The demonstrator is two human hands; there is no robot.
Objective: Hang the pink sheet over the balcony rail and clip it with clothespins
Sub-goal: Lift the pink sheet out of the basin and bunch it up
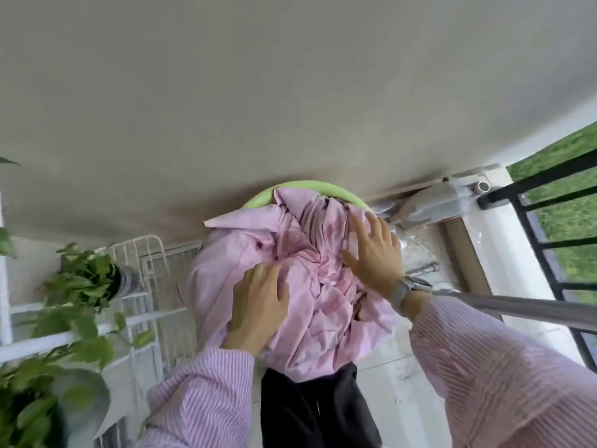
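Observation:
The pink sheet point(310, 279) lies crumpled in a light green basin point(310, 185) on the balcony floor, spilling over the basin's left and near sides. My left hand point(258, 299) rests on the sheet's left part, its fingers curled into the folds. My right hand point(371, 253) lies flat on the sheet's right part, fingers spread, a grey watch on its wrist. The black balcony rail point(549, 221) runs along the right edge of the view. No clothespins show.
White wire racks point(155, 263) and leafy potted plants point(80, 279) stand to the left. A grey pole point(523, 307) crosses at the right above my right sleeve. A plain grey wall rises behind the basin. Clutter lies at the far right corner point(436, 205).

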